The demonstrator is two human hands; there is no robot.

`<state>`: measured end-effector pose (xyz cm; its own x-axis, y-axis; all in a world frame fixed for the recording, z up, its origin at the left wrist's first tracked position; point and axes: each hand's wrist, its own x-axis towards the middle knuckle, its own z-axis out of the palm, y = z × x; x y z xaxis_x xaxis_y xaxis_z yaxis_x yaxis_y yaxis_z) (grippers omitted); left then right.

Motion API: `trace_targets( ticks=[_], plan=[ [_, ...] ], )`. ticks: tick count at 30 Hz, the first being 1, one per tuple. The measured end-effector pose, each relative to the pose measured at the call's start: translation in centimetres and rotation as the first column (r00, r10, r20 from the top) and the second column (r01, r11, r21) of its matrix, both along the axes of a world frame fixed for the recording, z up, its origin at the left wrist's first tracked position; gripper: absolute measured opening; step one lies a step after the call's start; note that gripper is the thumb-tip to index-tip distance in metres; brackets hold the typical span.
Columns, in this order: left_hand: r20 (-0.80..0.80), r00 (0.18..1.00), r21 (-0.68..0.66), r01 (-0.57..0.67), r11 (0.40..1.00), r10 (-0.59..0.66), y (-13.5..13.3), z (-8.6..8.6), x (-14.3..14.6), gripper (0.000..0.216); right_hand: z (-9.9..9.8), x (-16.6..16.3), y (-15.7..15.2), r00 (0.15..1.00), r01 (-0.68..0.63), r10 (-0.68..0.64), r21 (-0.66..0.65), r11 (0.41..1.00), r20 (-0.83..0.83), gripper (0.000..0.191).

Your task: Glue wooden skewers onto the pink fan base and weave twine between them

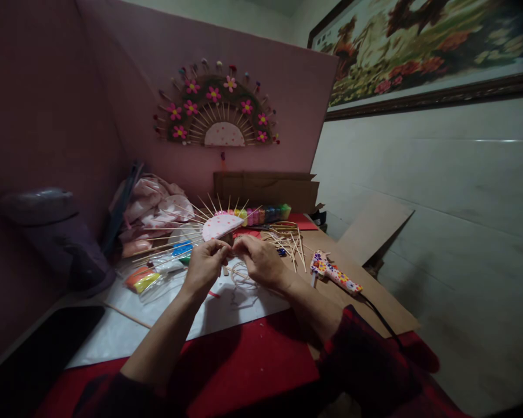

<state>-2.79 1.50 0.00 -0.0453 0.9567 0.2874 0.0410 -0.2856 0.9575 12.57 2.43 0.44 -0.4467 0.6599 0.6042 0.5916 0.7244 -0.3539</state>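
A fan-shaped piece [220, 225] with a pink half-disc centre and thin wooden sticks radiating from it lies on the table just beyond my hands. My left hand [204, 264] and my right hand [259, 258] meet at its near edge, fingers pinched together on the base of the piece. A loose coil of thin cord [242, 276] lies on the white sheet [226, 310] under my right hand. Exactly what the fingertips pinch is hidden.
A flower-patterned glue gun [334, 273] with a black cable lies right of my hands. Loose sticks [287, 238], a row of coloured clay tubs [263, 213], clay packets [141, 281] and pink cloth [154, 209] lie around. A finished flowered fan [217, 110] hangs on the pink wall.
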Motion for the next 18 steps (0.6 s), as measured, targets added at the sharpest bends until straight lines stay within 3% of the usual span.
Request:
trace_targets(
  ticks=[5, 10, 18],
  plan=[
    [-0.013, 0.999, 0.005, 0.036, 0.999, -0.036, 0.04, 0.05, 0.01, 0.022, 0.07, 0.1, -0.16, 0.991, 0.082, -0.088, 0.061, 0.995, 0.101, 0.012],
    [0.107, 0.991, -0.057, 0.087, 0.995, -0.081, -0.58, 0.61, 0.3, 0.028, -0.45, 0.18, 0.45, 0.998, 0.068, -0.067, 0.041, 0.997, -0.013, 0.013],
    [0.153, 0.987, -0.131, -0.02, 0.991, 0.04, -0.49, 0.59, 0.46, 0.032, -0.36, 0.0, 0.15, 0.993, 0.046, -0.036, 0.085, 0.995, -0.11, 0.011]
  ],
)
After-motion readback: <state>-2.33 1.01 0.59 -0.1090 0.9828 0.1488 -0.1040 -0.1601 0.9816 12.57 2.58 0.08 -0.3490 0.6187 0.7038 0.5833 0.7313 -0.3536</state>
